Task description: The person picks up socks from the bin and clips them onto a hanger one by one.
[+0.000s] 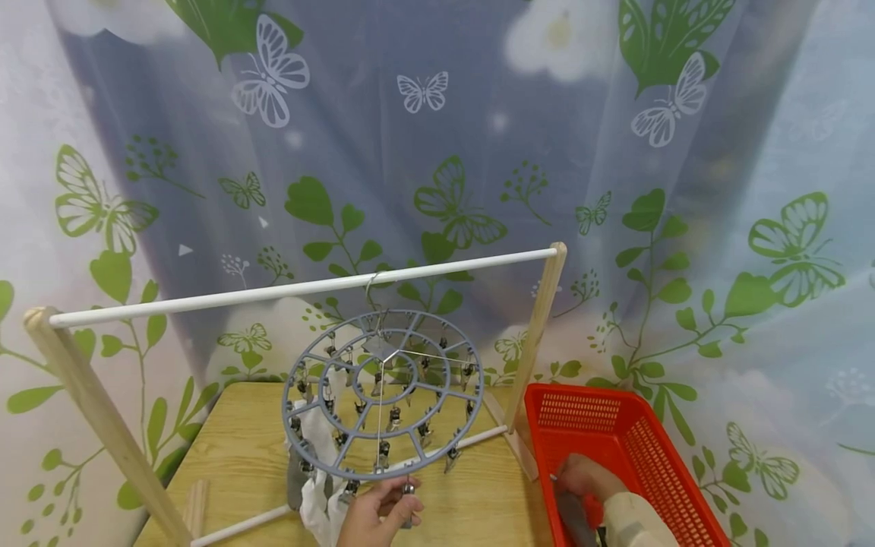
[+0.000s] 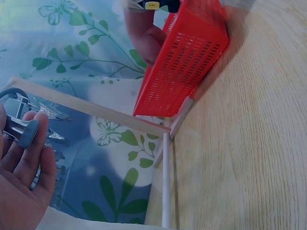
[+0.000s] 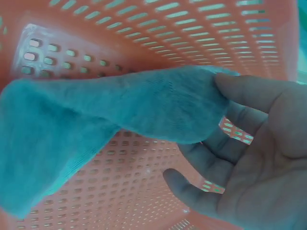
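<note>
My left hand (image 1: 374, 518) pinches a metal clip (image 1: 408, 490) at the near rim of a round grey drying hanger (image 1: 374, 348). Up close in the left wrist view, thumb and fingers are around that clip (image 2: 21, 130). Inside a red plastic basket (image 1: 642, 448), my right hand (image 1: 589, 477) holds a sock (image 3: 163, 100) by one end, between thumb and fingers. The sock looks grey in the head view and hangs along the basket's left side. White cloth pieces (image 1: 316, 441) and a grey one (image 1: 297, 479) hang from the hanger's left side.
The hanger hooks over a white rod (image 1: 294, 289) held by wooden posts (image 1: 536, 334), with a lower white bar (image 1: 239, 526) near the tabletop. Several other clips dangle from its rings. Behind the wooden table (image 1: 232, 433) hangs a patterned curtain (image 1: 383, 152).
</note>
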Tool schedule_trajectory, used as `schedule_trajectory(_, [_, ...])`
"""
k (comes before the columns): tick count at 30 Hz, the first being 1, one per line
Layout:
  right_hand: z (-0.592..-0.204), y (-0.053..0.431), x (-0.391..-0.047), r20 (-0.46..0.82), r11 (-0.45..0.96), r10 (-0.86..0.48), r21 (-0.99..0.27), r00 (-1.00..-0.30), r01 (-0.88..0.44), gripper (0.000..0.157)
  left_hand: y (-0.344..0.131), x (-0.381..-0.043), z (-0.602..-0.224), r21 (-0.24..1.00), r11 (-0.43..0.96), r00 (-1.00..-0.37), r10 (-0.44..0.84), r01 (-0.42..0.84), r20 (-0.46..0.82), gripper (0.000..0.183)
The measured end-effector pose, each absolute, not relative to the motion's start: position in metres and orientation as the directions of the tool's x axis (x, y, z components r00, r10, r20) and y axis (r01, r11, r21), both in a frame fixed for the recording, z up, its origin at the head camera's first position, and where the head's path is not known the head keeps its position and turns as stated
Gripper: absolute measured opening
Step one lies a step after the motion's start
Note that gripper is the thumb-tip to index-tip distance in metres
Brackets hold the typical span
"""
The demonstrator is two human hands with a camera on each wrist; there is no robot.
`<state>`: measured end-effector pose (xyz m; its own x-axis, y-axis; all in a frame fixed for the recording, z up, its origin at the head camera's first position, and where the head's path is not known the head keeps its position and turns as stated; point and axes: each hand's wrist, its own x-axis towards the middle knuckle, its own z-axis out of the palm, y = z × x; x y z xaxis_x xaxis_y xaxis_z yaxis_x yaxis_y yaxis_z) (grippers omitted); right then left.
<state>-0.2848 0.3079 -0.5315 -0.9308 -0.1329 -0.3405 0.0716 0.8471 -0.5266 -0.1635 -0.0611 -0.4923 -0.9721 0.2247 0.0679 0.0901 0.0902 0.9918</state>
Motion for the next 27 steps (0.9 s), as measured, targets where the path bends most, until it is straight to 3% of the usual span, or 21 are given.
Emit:
schedule_trajectory(4, [-0.528, 0.311, -0.285, -0.295, 0.795, -0.114, -0.6, -0.949, 0.091, 0.032, -0.06, -0.163, -0.494, 0.99, 0.094, -0.97, 0.229, 0.104, 0.08, 0.051])
schedule_trajectory(9, [-0.523, 0.314, -0.285, -0.211, 0.791, -0.113, -0.61, -0.971, 0.041, 0.006, -0.06, -0.163, -0.496, 0.99, 0.092, -0.969, 0.232, 0.111, 0.087, 0.048])
schedule_trajectory(14, [-0.52, 0.314, -0.282, -0.181, 0.792, -0.119, -0.61, -0.976, 0.017, 0.025, -0.059, -0.163, -0.495, 0.991, 0.087, -0.966, 0.245, 0.106, 0.082, 0.047])
schedule_trajectory(16, [-0.518, 0.314, -0.28, -0.178, 0.777, -0.125, -0.63, -0.976, 0.015, 0.022, -0.058, -0.163, -0.495, 0.991, 0.08, -0.966, 0.247, 0.102, 0.08, 0.047])
schedule_trajectory(18, [-0.516, 0.312, -0.279, -0.176, 0.75, -0.148, -0.662, -0.973, 0.006, 0.006, -0.058, -0.164, -0.494, 0.992, 0.076, -0.966, 0.245, 0.1, 0.079, 0.046])
schedule_trajectory(22, [-0.512, 0.31, -0.275, -0.176, 0.702, -0.206, -0.712, -0.963, -0.02, 0.024, -0.059, -0.165, -0.494, 0.992, 0.072, -0.967, 0.241, 0.103, 0.083, 0.044])
schedule_trajectory(27, [-0.508, 0.306, -0.269, -0.154, 0.726, -0.167, -0.688, -0.974, -0.016, 0.014, -0.059, -0.166, -0.493, 0.993, 0.067, -0.968, 0.237, 0.097, 0.079, 0.044])
